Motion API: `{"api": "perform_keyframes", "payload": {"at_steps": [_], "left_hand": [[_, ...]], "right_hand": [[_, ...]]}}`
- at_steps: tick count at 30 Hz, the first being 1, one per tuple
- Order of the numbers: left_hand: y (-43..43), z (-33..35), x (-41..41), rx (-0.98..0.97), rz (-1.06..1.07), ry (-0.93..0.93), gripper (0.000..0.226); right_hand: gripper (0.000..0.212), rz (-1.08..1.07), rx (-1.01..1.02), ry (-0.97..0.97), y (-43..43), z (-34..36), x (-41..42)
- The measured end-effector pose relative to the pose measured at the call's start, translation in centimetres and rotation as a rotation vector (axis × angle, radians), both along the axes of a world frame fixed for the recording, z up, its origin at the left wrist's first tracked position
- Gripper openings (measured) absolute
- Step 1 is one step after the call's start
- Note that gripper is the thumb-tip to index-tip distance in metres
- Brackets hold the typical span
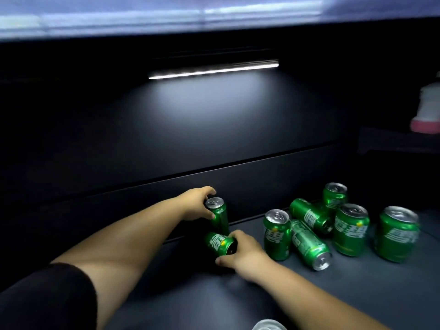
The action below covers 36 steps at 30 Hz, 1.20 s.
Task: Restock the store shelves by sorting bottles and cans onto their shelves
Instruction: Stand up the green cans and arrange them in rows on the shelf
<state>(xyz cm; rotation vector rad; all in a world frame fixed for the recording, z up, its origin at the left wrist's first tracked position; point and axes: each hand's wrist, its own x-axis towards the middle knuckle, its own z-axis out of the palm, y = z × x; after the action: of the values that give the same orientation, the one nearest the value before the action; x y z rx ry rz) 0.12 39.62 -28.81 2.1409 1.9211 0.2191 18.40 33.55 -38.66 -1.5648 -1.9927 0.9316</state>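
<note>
Several green soda cans stand and lie on a dark shelf board (357,289). My left hand (196,204) grips an upright green can (218,215) near the shelf's back wall. Just in front of it, my right hand (242,254) holds a second green can (220,244) tipped on its side. To the right, an upright can (277,234) stands beside a lying can (309,244). Another lying can (309,215) rests behind them. Further upright cans stand at the right (351,229), (396,236) and at the back (334,195).
A lit strip lamp (214,70) hangs under the shelf above. A pale bottle with a pink base (427,110) stands on a higher ledge at the far right. The silver top of one more can (269,325) shows at the bottom edge.
</note>
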Motion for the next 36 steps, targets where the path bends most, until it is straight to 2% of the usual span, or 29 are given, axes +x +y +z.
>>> {"api": "perform_keyframes", "payload": {"at_steps": [3, 5, 8, 10, 13, 18, 21, 23, 26, 30, 36], "left_hand": [[1.2, -0.4, 0.3, 0.006, -0.039, 0.067, 0.074], [1.6, -0.1, 0.4, -0.002, -0.045, 0.126, 0.068], [0.9, 1.0, 0.7, -0.05, -0.027, 0.201, 0.053], [-0.5, 1.8, 0.9, -0.091, -0.024, 0.278, 0.048], [-3.8, 2.7, 1.7, -0.163, -0.012, 0.37, 0.053], [-9.5, 3.2, 3.8, -0.339, 0.055, 0.411, 0.062], [-11.8, 2.7, 3.9, -0.292, 0.08, 0.42, 0.072], [-12.7, 2.3, 3.5, -0.221, 0.083, 0.277, 0.058], [-14.2, 2.0, 3.4, -0.22, 0.142, -0.007, 0.028], [-16.1, 1.8, 3.5, -0.235, 0.238, -0.1, 0.025], [-19.0, 0.6, 4.7, -0.19, 0.252, -0.211, 0.019]], "right_hand": [[0.067, -0.023, 0.057, 0.165, -0.6, 0.8, 1.5], [0.063, -0.037, 0.088, 0.257, -1.1, 1.4, 2.5], [0.064, 0.006, 0.108, 0.337, -2.0, 2.6, 4.1], [0.07, 0.08, 0.09, 0.328, -2.6, 3.5, 5.4], [0.074, 0.233, 0.024, 0.301, -2.6, 4.7, 7.7], [0.075, 0.537, -0.077, 0.114, -2.6, 6.4, 9.8], [0.072, 0.61, -0.065, 0.019, -3.0, 7.4, 10.0], [0.066, 0.567, -0.027, 0.024, -3.1, 7.4, 10.0], [0.06, 0.427, 0.039, 0.047, -3.3, 7.1, 9.8], [0.052, 0.461, -0.025, 0.131, -3.2, 6.6, 9.3], [0.036, 0.547, -0.151, 0.242, -3.8, 6.4, 8.9]]}}
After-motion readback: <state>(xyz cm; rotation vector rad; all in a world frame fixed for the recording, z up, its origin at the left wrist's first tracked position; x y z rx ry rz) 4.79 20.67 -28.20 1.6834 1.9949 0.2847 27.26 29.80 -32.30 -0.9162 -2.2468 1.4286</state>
